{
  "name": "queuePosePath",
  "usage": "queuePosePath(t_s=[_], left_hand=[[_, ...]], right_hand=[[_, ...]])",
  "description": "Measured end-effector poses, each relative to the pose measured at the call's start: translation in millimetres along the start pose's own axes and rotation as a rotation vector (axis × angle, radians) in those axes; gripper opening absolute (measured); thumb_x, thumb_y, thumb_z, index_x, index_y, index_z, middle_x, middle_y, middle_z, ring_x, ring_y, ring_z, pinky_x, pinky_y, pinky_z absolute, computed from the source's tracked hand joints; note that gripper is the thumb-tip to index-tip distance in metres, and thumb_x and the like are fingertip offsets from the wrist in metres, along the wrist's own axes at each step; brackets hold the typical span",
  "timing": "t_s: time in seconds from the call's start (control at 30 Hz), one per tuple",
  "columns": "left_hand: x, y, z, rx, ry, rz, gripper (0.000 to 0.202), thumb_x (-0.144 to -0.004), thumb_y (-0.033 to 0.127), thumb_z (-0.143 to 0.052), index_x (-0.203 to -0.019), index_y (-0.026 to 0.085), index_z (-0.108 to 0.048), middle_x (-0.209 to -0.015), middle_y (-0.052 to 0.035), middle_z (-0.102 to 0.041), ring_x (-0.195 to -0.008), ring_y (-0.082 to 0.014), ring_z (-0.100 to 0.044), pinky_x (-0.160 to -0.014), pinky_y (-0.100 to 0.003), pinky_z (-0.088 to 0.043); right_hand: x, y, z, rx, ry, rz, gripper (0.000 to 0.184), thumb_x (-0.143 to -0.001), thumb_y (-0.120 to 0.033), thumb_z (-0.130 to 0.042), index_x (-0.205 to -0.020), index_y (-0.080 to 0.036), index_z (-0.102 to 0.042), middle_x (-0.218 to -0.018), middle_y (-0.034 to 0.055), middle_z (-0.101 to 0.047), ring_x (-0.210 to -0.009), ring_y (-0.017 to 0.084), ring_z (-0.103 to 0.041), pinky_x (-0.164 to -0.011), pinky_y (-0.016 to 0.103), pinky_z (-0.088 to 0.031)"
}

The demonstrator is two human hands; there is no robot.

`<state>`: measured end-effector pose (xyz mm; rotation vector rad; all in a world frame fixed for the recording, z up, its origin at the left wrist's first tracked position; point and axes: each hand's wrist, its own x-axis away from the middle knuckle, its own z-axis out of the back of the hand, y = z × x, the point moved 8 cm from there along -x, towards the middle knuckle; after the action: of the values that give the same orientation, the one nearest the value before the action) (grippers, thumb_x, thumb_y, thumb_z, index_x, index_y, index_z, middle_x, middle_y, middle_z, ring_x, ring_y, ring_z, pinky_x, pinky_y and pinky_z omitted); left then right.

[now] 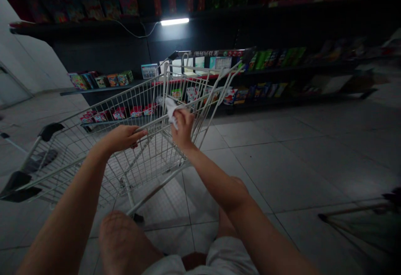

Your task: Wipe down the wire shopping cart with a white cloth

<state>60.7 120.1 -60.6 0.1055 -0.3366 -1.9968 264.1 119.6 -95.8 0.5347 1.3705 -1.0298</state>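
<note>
A wire shopping cart (142,158) stands side-on in front of me, its handle (216,52) towards the right and its black-cornered front end at the left. My left hand (123,138) rests over the cart's near top rail, thumb and fingers wrapped around it. Farther right along the same rail, my right hand (183,126) is closed on a crumpled white cloth (171,108). The cloth touches or nearly touches the wires near the cart's rear; exact contact is hard to make out.
Dark store shelves (109,53) with drinks, boxes and packets run behind the cart, lit by a lamp tube (174,21). A mop (40,160) lies beyond the cart at left. Tiled floor (263,154) extends right, where another metal frame (360,212) stands.
</note>
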Motion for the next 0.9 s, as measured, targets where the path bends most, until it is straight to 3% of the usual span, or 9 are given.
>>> queuePosePath(t_s=[0.1, 0.2, 0.3, 0.4, 0.53, 0.6, 0.7, 0.83, 0.9], left_hand=[[0, 0, 0.3, -0.011, 0.005, -0.018, 0.05, -0.085, 0.067, -0.036, -0.078, 0.022, -0.054, -0.062, -0.0013, -0.067, -0.062, -0.0159, -0.065, -0.063, -0.026, -0.045], [1, -1, 0.2, -0.024, -0.006, -0.014, 0.049, -0.086, 0.066, -0.035, -0.078, 0.022, -0.054, -0.065, -0.0022, -0.069, -0.063, -0.0164, -0.065, -0.063, -0.027, -0.046], [2, -1, 0.7, -0.024, -0.015, 0.01, 0.047, -0.085, 0.064, -0.035, -0.079, 0.022, -0.055, -0.066, -0.003, -0.07, -0.064, -0.017, -0.065, -0.062, -0.027, -0.046], [3, -2, 1.3, -0.016, -0.007, 0.012, 0.047, -0.085, 0.065, -0.036, -0.08, 0.022, -0.056, -0.066, -0.0029, -0.069, -0.064, -0.0174, -0.065, -0.062, -0.027, -0.046], [2, -4, -0.3, -0.001, -0.012, 0.008, 0.05, -0.085, 0.066, -0.035, -0.084, 0.022, -0.058, -0.065, -0.0021, -0.068, -0.064, -0.017, -0.065, -0.061, -0.027, -0.046], [1, -5, -0.7, -0.001, -0.01, 0.005, 0.05, -0.085, 0.067, -0.035, -0.084, 0.022, -0.058, -0.065, -0.0021, -0.069, -0.065, -0.0169, -0.066, -0.061, -0.026, -0.046], [-2, -6, 0.0, -0.006, 0.004, 0.002, 0.051, -0.085, 0.068, -0.036, -0.08, 0.021, -0.056, -0.065, -0.0024, -0.069, -0.064, -0.0167, -0.065, -0.06, -0.026, -0.046], [-4, -7, -0.2, -0.009, -0.004, 0.01, 0.052, -0.085, 0.069, -0.035, -0.078, 0.021, -0.055, -0.064, -0.0023, -0.068, -0.062, -0.0164, -0.065, -0.06, -0.026, -0.046], [-3, -6, 0.3, -0.006, -0.003, 0.009, 0.051, -0.085, 0.068, -0.035, -0.08, 0.021, -0.055, -0.065, -0.0024, -0.068, -0.063, -0.0165, -0.065, -0.061, -0.027, -0.046]], right_hand=[[25, -38, -29, -0.031, -0.313, 0.284, 0.039, -0.09, -0.021, -0.056, -0.128, -0.033, -0.056, -0.12, 0.0051, -0.054, -0.112, 0.021, -0.049, -0.102, 0.039, -0.047], [25, -23, -28, -0.015, -0.405, 0.413, 0.031, -0.092, -0.024, -0.057, -0.119, -0.037, -0.062, -0.116, 0.0021, -0.055, -0.11, 0.02, -0.048, -0.101, 0.038, -0.046], [1, 23, -5, 0.036, -0.295, 0.342, 0.022, -0.092, -0.025, -0.056, -0.111, -0.034, -0.064, -0.115, 0.0033, -0.054, -0.112, 0.021, -0.046, -0.1, 0.041, -0.045], [-22, 74, 25, 0.118, -0.087, 0.171, 0.022, -0.091, -0.021, -0.052, -0.11, -0.027, -0.062, -0.115, 0.007, -0.052, -0.111, 0.023, -0.046, -0.098, 0.046, -0.045], [-19, 118, 43, 0.15, 0.13, -0.061, 0.032, -0.085, -0.016, -0.046, -0.115, -0.019, -0.058, -0.117, 0.0122, -0.05, -0.112, 0.025, -0.048, -0.097, 0.049, -0.045], [3, 122, 33, 0.109, 0.119, -0.128, 0.034, -0.082, -0.016, -0.046, -0.114, -0.017, -0.058, -0.115, 0.0129, -0.05, -0.111, 0.025, -0.049, -0.097, 0.047, -0.045], [69, 116, 4, 0.049, -0.014, -0.255, 0.035, -0.079, -0.015, -0.047, -0.112, -0.014, -0.059, -0.114, 0.0147, -0.051, -0.112, 0.025, -0.049, -0.1, 0.043, -0.044], [185, 91, -39, -0.024, -0.375, -0.433, 0.037, -0.076, -0.014, -0.05, -0.112, -0.011, -0.06, -0.119, 0.0189, -0.051, -0.117, 0.028, -0.046, -0.106, 0.048, -0.039], [227, 72, -49, -0.079, -0.501, -0.448, 0.039, -0.074, -0.013, -0.051, -0.112, -0.012, -0.061, -0.118, 0.0174, -0.053, -0.114, 0.028, -0.049, -0.104, 0.047, -0.042]])
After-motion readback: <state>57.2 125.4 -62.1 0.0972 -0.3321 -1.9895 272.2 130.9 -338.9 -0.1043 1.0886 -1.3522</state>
